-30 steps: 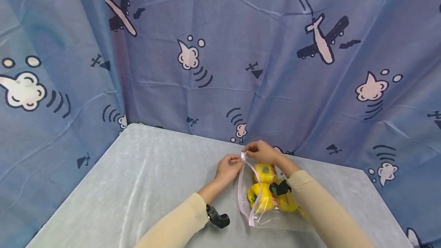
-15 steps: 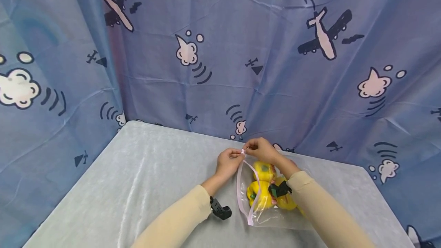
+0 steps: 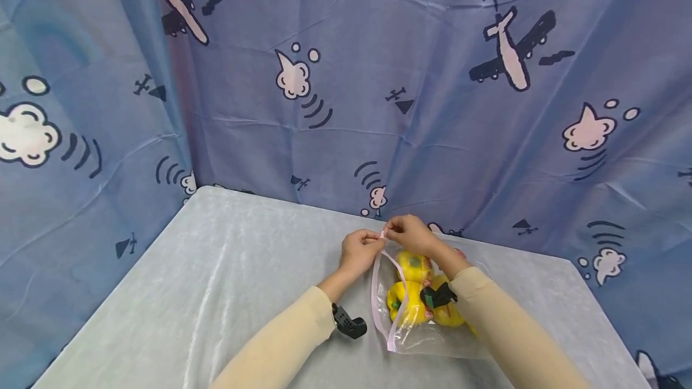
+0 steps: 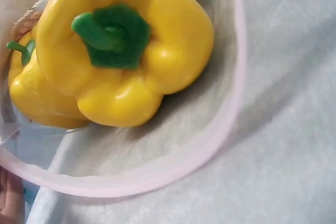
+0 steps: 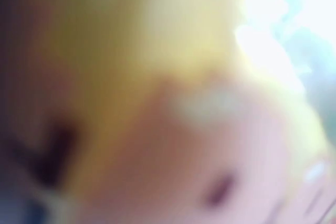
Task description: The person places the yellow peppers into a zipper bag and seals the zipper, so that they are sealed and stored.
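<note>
A clear zip bag (image 3: 438, 341) with a pink zip strip lies on the table, its mouth gaping toward the left. Inside are several yellow bell peppers (image 3: 412, 311); the left wrist view shows one bell pepper (image 4: 178, 35) close up, green stem facing out. At the far corner of the mouth, my left hand (image 3: 359, 253) pinches the strip between thumb and fingers. Right beside it, my right hand (image 3: 412, 235) pinches the same corner from the other side. The near end of the strip lies loose. Blurred yellow and pink fill the right wrist view.
The table (image 3: 259, 269) has a pale grey cloth, with its far edge just behind the hands. A blue curtain (image 3: 335, 77) printed with planes and clouds hangs behind and at the left. A black wrist camera (image 3: 348, 322) sits on the left wrist.
Both hands stay at the far corner of the bag. The fingers have drawn closer together over the strip's end, covering more of it. The head view has tilted slightly.
</note>
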`<state>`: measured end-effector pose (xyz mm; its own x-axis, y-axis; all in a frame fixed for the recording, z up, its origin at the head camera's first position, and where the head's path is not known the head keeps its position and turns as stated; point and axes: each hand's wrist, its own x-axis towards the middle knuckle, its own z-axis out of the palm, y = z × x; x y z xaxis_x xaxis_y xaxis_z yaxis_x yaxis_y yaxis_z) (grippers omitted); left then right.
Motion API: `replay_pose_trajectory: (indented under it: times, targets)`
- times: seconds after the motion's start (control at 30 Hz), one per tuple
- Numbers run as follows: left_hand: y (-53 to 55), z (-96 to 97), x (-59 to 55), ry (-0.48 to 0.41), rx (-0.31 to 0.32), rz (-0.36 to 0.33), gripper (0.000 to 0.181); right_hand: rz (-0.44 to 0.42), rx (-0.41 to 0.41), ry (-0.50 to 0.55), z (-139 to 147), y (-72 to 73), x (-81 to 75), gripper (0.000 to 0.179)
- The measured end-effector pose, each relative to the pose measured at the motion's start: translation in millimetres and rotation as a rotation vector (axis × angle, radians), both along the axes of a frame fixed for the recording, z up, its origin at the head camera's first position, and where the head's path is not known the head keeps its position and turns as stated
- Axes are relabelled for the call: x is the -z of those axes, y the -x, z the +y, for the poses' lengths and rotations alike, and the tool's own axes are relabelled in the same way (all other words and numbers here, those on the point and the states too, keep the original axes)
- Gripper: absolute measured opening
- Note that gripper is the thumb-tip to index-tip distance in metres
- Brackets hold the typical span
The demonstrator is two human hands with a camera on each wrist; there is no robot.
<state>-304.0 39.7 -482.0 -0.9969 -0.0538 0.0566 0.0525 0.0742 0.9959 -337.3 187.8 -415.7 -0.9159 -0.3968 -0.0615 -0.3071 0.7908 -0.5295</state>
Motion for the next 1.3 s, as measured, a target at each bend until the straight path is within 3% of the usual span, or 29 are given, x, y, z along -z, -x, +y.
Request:
replay_pose_trajectory:
  times: [0.3,0.67,0.8,0.9,1.07,1.17,1.3]
  targets:
    - [-5.2,6.3,-5.5,-0.001,-0.003,-0.057,0.013,0.06,0.05,-0.049,-2.4,-2.1,-11.6,0.014]
    - [-30.6,6.6,-9.6,0.027,0.017,-0.078,0.011,0.065,0.086,-0.098,-4.2,-2.5,-17.1,0.012]
    - [-38.4,8.8,-9.3,-0.003,0.023,-0.069,0.011,0.101,0.044,-0.076,-3.7,-3.7,-14.3,0.012]
    - [-40.1,10.8,-9.8,-0.015,0.03,-0.047,0.01,0.115,-0.017,-0.027,-0.2,-4.5,-15.1,0.01]
    - [-39.7,11.1,-8.8,0.002,0.023,0.001,0.01,0.058,-0.073,0.066,5.3,-6.3,-17.1,0.009]
    - [-38.4,9.0,-9.2,0.033,0.006,0.03,0.011,0.034,-0.048,0.085,4.0,-6.8,-16.6,0.01]
    - [-35.2,6.3,-10.1,0.058,-0.004,0.028,0.009,0.056,0.048,0.029,-4.1,-9.2,-15.9,0.012]
